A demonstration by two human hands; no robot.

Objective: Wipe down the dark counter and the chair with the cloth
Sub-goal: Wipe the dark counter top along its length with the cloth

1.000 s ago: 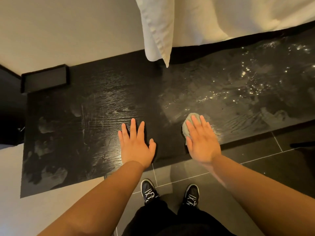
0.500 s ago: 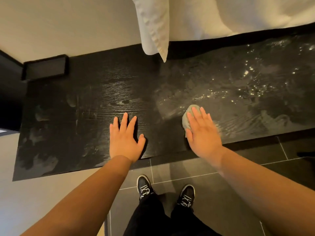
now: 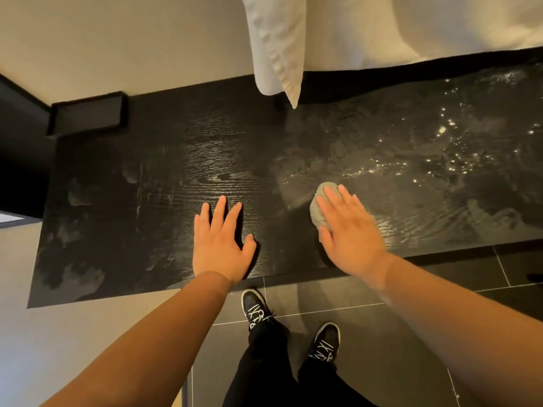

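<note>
On the dark counter [image 3: 152,183], the left hand [image 3: 221,245] is laid flat, fingers spread; the grey cloth [image 3: 321,208] is pressed under the flat-fingered right hand [image 3: 349,230]. No writing can be read.

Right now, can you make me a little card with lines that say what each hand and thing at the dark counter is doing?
Left hand: flat on the counter, fingers spread, holding nothing
Right hand: flat on the cloth, fingers straight
Cloth: grey-green, bunched under the right hand
Counter: dark wood, smeary on the left, wet and sparkly on the right
Pillow: white, corner over the counter's back
Box: black, back left corner
Shoes: black, on the tile floor
</note>
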